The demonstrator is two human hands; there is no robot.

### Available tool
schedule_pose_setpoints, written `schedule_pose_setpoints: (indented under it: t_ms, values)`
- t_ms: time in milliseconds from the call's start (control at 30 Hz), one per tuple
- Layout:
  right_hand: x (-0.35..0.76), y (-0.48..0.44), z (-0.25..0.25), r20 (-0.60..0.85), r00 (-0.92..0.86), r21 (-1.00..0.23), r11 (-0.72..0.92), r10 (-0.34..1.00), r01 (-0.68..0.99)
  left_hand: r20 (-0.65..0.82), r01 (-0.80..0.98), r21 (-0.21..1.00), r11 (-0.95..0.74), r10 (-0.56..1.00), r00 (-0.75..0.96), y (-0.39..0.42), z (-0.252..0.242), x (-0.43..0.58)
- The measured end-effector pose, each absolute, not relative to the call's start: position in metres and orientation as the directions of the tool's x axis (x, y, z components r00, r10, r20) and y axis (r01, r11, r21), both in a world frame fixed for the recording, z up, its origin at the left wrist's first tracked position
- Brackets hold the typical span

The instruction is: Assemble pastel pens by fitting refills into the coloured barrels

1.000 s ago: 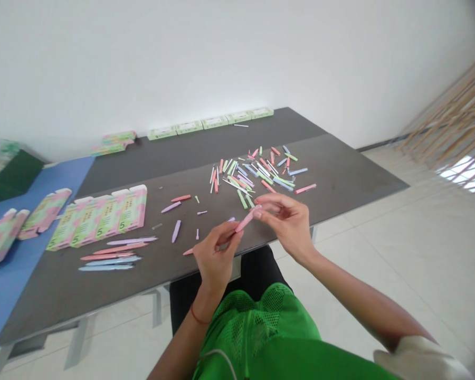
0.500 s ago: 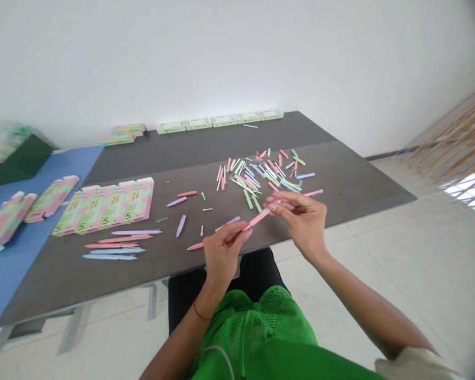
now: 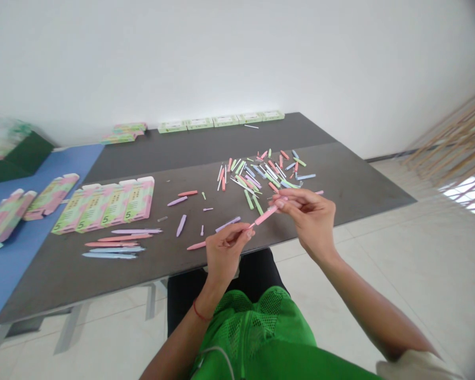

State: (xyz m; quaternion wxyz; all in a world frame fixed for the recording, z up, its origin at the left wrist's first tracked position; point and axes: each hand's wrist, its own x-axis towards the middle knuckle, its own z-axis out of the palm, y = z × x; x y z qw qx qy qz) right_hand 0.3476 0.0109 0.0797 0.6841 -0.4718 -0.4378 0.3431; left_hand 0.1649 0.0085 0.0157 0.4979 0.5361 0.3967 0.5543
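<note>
Over the table's front edge, my right hand (image 3: 311, 219) pinches a pink pen barrel (image 3: 266, 215) that slants down toward my left hand (image 3: 227, 253). The fingertips of the left hand are closed on a small thin pink pen part (image 3: 252, 226). Its tip lies at the barrel's lower end; whether it sits inside the barrel I cannot tell. Close to the left hand are a purple barrel (image 3: 228, 224) and a pink barrel (image 3: 197, 246), partly behind the hand. Beyond the hands spreads a pile of loose pen parts (image 3: 257, 174), with green barrels (image 3: 257, 205) nearest.
Finished-looking pens (image 3: 119, 244) lie in a row at left, below flat printed boxes (image 3: 121, 203). Loose purple barrels (image 3: 181, 225) and small plungers (image 3: 201, 230) dot the middle. More boxes (image 3: 214, 122) line the wall. A dark green bin (image 3: 31, 153) stands far left.
My right hand has shifted slightly right with the pink barrel. A thin pink part now shows between the barrel's lower end and my left fingertips, which have barely moved.
</note>
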Motion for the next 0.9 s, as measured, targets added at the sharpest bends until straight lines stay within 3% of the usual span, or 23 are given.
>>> schedule_pose_setpoints:
  t_ms: [100,167,300,433,900]
  values:
    - [0.360,0.016,0.075,0.208,0.439,-0.940,0.303,0.874,-0.157,0.290,0.001,0.957,-0.291,0.954,0.076,0.006,0.025,0.151]
    - [0.367,0.018,0.070,0.110,0.434,-0.933,0.244,0.894,-0.266,0.413,0.191,0.885,-0.425,0.905,0.103,0.002,0.041,0.139]
    - [0.368,0.020,0.051,-0.147,0.257,-0.862,0.004,0.955,-0.507,0.664,0.511,0.497,-0.701,0.687,0.296,-0.012,0.083,0.127]
    - [0.358,0.020,0.034,-0.312,0.134,-0.764,-0.164,0.940,-0.624,0.675,0.612,0.239,-0.754,0.582,0.453,-0.017,0.107,0.131]
    - [0.348,0.017,0.029,-0.326,0.059,-0.725,-0.209,0.943,-0.656,0.503,0.605,0.186,-0.774,0.604,0.618,0.000,0.101,0.139]
